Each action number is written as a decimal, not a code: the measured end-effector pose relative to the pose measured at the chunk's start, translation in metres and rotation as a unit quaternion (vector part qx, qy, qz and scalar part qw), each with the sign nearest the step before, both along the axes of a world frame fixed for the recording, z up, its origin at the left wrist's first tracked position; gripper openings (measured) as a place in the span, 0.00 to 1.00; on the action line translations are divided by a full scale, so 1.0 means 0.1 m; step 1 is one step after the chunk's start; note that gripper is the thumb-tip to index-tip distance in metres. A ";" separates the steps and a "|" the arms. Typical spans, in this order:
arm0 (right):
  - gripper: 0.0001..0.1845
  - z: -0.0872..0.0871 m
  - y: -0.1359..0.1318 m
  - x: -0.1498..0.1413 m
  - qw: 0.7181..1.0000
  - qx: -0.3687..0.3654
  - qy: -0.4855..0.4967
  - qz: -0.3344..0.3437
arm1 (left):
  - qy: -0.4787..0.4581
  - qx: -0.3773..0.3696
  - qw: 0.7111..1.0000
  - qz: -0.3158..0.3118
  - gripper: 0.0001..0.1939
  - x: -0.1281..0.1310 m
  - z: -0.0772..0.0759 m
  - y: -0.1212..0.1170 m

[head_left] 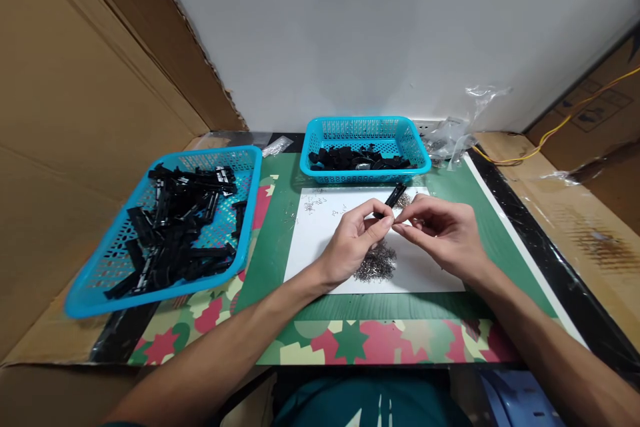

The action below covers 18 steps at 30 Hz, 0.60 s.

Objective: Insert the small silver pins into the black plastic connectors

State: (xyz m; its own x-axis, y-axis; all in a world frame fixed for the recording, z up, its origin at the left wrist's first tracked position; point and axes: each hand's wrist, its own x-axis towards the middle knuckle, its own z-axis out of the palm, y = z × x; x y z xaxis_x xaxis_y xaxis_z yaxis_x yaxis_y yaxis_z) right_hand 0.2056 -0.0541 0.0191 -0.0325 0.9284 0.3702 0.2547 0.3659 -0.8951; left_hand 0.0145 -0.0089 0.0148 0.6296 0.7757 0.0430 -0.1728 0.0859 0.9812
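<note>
Left hand (357, 235) has a black plastic part (398, 195) pinched above the white sheet (310, 260). Right hand's (445, 228) fingertips are bunched right beside it, can't tell if they're gripping anything. Little metal pieces (375, 264) piled on the near side, blue left basket (254, 207) and far basket (367, 177) both holding black stuff.

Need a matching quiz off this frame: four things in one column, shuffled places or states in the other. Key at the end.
1. left hand
2. larger metal heap
3. far blue basket
4. yellow wire

A. between the white sheet and the wall
B. in front of the cardboard at the picture's right
C. holding a black part
D. lying on the white sheet

Pairs: 1-C, 2-D, 3-A, 4-B
</note>
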 end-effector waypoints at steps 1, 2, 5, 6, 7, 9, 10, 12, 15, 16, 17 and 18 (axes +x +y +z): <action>0.08 0.00 0.00 0.01 1.000 -0.002 -0.006 -0.002 | 0.003 0.001 1.000 -0.004 0.16 -0.01 0.01 0.00; 0.09 0.01 0.00 0.01 1.000 -0.005 -0.008 -0.003 | 0.005 0.002 1.000 -0.007 0.16 -0.01 0.01 0.00; 0.10 0.00 0.00 0.03 1.000 -0.015 0.000 0.004 | 0.013 0.000 1.000 -0.021 0.16 -0.03 0.00 0.00; 0.10 0.00 -0.01 0.03 1.000 -0.018 0.003 0.007 | 0.017 -0.002 0.999 -0.027 0.16 -0.04 -0.02 0.00; 0.11 0.00 -0.01 0.04 1.000 -0.021 0.005 0.009 | 0.020 -0.003 0.999 -0.032 0.16 -0.04 -0.03 0.00; 0.10 0.01 0.00 0.06 1.000 -0.020 -0.007 0.015 | 0.021 0.001 0.999 -0.036 0.17 -0.04 -0.05 -0.01; 0.09 0.02 0.00 0.07 1.000 -0.015 -0.019 0.019 | 0.021 0.006 0.999 -0.036 0.17 -0.04 -0.06 -0.01; 0.07 0.03 0.00 0.08 0.999 -0.006 -0.040 0.028 | 0.024 0.019 0.999 -0.033 0.17 -0.03 -0.06 -0.01; 0.07 0.05 0.00 0.08 0.998 -0.021 -0.036 0.037 | 0.049 0.062 0.997 -0.009 0.15 -0.03 -0.06 -0.01; 0.07 0.05 0.00 0.08 0.998 -0.029 -0.033 0.037 | 0.063 0.088 0.994 0.003 0.14 -0.03 -0.05 0.00; 0.08 0.05 0.00 0.08 0.998 -0.034 -0.036 0.035 | 0.080 0.119 0.990 0.016 0.13 -0.04 -0.05 0.01; 0.08 0.05 -0.01 0.08 0.998 -0.035 -0.045 0.032 | 0.099 0.156 0.982 0.028 0.13 -0.04 -0.05 0.02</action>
